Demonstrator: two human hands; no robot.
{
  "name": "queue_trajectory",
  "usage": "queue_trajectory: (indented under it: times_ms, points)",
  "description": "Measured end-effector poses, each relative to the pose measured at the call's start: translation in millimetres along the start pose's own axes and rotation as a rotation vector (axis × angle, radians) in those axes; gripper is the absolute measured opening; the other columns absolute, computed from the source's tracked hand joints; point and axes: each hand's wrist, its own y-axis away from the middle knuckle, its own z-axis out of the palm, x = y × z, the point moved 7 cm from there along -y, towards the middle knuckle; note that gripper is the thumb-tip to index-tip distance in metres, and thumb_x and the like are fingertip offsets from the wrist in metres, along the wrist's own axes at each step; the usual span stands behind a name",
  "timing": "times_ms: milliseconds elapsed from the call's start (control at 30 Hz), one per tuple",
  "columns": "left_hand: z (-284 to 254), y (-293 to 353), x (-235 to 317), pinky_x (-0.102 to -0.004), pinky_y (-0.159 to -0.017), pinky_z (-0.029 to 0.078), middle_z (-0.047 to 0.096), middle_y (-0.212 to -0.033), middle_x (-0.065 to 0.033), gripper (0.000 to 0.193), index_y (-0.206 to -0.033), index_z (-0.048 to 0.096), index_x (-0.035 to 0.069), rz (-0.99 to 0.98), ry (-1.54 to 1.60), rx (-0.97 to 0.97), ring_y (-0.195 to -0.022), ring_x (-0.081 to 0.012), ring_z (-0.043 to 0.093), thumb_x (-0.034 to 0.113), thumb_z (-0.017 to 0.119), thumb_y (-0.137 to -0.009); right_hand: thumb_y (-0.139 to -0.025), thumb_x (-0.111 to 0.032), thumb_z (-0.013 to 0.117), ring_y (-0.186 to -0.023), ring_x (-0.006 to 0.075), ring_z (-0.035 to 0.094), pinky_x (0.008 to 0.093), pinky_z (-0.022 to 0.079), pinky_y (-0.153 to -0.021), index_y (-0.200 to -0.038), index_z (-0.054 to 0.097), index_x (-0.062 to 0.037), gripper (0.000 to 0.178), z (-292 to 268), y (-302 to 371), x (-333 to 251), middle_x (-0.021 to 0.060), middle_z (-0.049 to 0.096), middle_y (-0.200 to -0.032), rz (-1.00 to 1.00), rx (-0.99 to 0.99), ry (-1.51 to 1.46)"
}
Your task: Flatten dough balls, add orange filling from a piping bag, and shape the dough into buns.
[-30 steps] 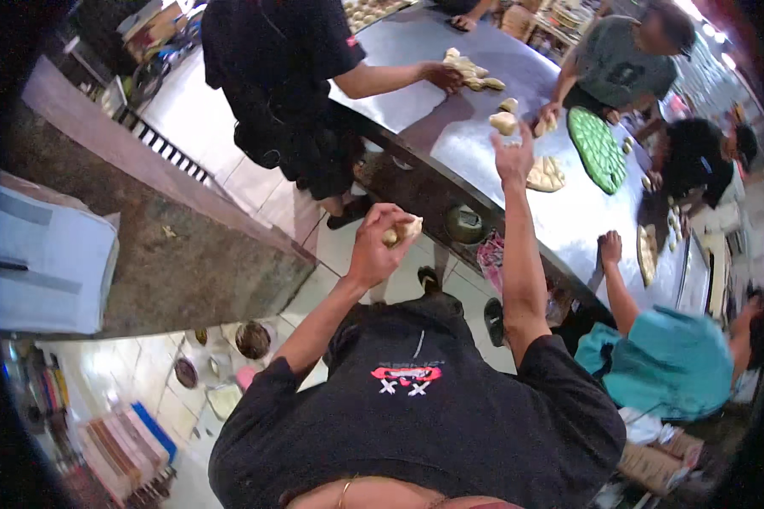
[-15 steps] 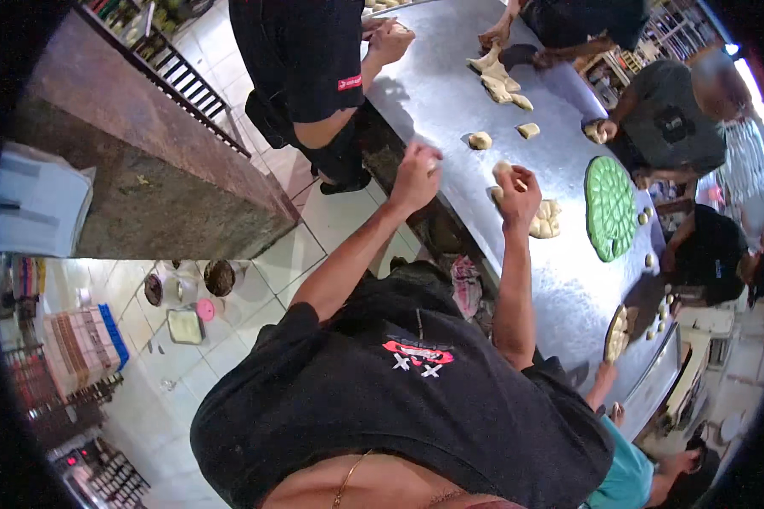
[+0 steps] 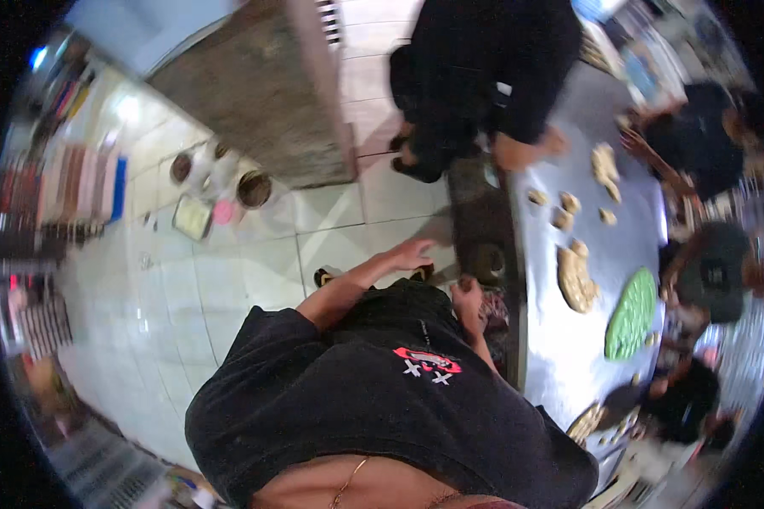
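On a long metal table (image 3: 547, 360), a pale dough slab (image 3: 574, 284) is laid, to the right of both hands and apart from them. Just beyond its upper end, small dough pieces (image 3: 569, 203) are scattered, and a longer dough strip (image 3: 605, 170) is set farther along the surface.

Near the table's close edge, the right hand (image 3: 469, 301) is held with its fingers curled; it is blurred, and whether anything is gripped in it cannot be told. The left hand (image 3: 410, 254) is held out in front of the body, its fingers loosely extended and the grip relaxed. A black shirt (image 3: 339, 424) with a red and white print is worn by the person.

Toward the far edge of the table, a green slab (image 3: 631, 316) is laid, its surface divided into lumps. Another pale slab (image 3: 584, 422) is placed toward the lower end. Along the far side, several co-workers in dark clothing are seen, and at the upper near side another person in black (image 3: 492, 76) is bent close to the table. On the tiled floor (image 3: 255, 288) to the left, a dark-filled pot (image 3: 253, 189), a pink round item (image 3: 222, 212) and a pale square tub (image 3: 193, 217) are grouped.
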Motion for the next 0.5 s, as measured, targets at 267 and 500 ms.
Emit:
queue_trajectory:
  times_ms: [267,500]
  points:
    - [-61.1,498.4,-342.4,-0.0337,-0.067,0.055,0.068,-0.091,-0.0179,0.034,-0.102,0.065,0.001,-0.784,0.061,0.875,-0.076,-0.0241,0.067,0.023,0.071,-0.077,-0.075,-0.031,0.074,-0.094,0.0267,0.065,0.0404,0.051,-0.081,-0.108,0.068,-0.0085,0.040,196.4,15.9,-73.7,0.0118,0.067,-0.105,-0.134,-0.554,0.387]
    - [-152.4,717.8,-191.5,-0.0268,-0.050,0.048,0.069,-0.076,-0.0133,0.024,-0.084,0.068,-0.005,-0.829,0.781,1.843,-0.058,-0.0151,0.063,0.018,0.064,-0.088,-0.077,-0.031,0.072,-0.083,0.0227,0.067,0.0370,0.053,-0.071,-0.102,0.069,-0.0039,0.037,335.9,20.6,-100.4,0.0130,0.069,-0.092,-0.042,-0.738,0.754]
